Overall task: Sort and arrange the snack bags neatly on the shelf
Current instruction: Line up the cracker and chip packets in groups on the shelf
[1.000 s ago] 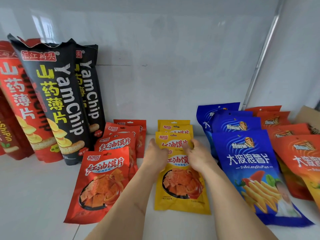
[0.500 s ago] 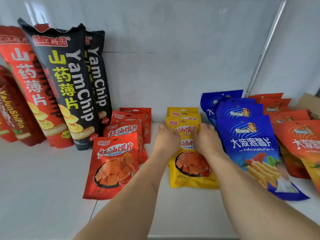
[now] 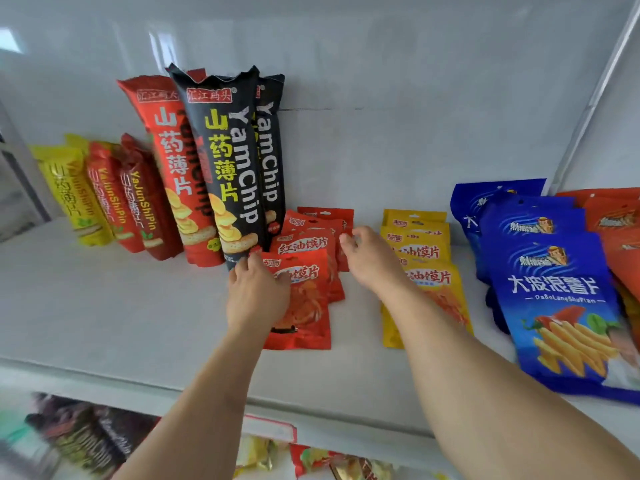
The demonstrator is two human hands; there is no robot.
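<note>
A row of small red snack bags (image 3: 306, 308) lies overlapping on the white shelf (image 3: 104, 306), in front of the tall black yam chip bags (image 3: 235, 168). My left hand (image 3: 258, 294) grips the top left part of the front red bag, fingers over its label. My right hand (image 3: 372, 259) is open, its fingertips at the right edge of the red bags further back. Just right of it lies the overlapping row of small yellow snack bags (image 3: 427, 271), with my right forearm crossing over the front one.
Blue fries bags (image 3: 554, 292) and orange-red bags (image 3: 620, 233) lie at the right. A tall red yam chip bag (image 3: 166, 161) and smaller yellow (image 3: 69, 192) and red bags (image 3: 138, 202) lean on the back wall at left. A lower shelf (image 3: 86, 434) holds more bags.
Both hands left the yellow bags and moved left to the red bags. The view pulled back, showing the shelf's front edge and the shelf below.
</note>
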